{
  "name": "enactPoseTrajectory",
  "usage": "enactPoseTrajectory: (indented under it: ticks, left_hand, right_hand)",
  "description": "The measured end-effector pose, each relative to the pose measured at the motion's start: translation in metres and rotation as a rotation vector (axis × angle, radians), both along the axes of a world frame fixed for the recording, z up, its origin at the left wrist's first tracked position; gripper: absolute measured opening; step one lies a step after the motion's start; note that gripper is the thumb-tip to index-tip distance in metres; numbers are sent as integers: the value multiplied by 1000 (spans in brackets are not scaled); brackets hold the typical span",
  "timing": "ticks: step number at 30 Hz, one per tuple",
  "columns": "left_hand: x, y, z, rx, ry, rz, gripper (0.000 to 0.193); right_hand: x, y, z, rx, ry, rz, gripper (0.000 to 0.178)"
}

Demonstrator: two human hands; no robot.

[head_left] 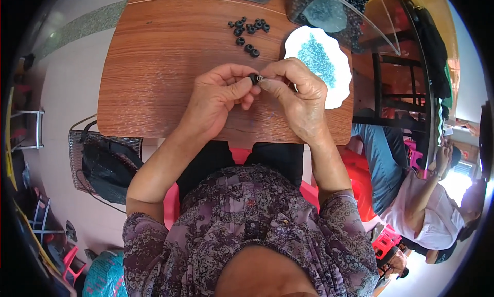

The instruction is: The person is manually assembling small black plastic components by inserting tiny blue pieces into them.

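"Where's the black piece (252, 79)?"

"Left of the plate (337, 97) and held up over the desk (154, 65). The left hand (217, 100) has its fingers pinched around it."

"And the right hand (303, 100)?"

"Also left of the plate, in front of its edge. Its fingers are pinched on a tiny metallic-looking bit (260, 77) against the piece; just how the two fit is too small to tell."

"What about the surface?"

"Brown wood grain. Loose black parts (251, 30) lie scattered left of the plate, toward its far side. The plate is white, wavy-rimmed, with glittery bluish bits (316, 60) heaped on it. Beyond it stands a clear-walled bin (360, 15) with more black pieces."

"And the room?"

"Well left of the plate, over a pale floor (67, 96), a black bag (108, 166) rests on a mesh seat (77, 155). Right of the plate and nearer, a co-worker (432, 214) in a pale top and jeans sits."
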State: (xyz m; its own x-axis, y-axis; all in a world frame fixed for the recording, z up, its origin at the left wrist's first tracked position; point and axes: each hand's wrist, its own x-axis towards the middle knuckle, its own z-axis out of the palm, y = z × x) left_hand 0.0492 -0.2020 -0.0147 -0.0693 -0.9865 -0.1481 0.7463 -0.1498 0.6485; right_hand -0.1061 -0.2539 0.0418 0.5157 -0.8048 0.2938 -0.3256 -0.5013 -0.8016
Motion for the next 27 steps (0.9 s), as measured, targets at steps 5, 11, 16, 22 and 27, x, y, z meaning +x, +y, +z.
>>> enactPoseTrajectory:
  ticks: [5,11,16,22,27]
  left_hand:
    - [1,0,-4,-13,9,61,18]
    - [-2,0,-4,-27,-60,100,17]
    - [-4,0,-5,-31,-52,104,17]
    - [-3,1,-7,-43,-4,102,17]
    - [2,-1,-8,-43,85,47,18]
  right_hand:
    - [7,3,2,-67,102,-34,12]
    - [8,2,6,-123,168,-12,12]
    - [7,-3,5,-267,179,49,11]
    - [14,0,2,-95,106,-3,13]
    - [14,-4,-1,-300,119,51,13]
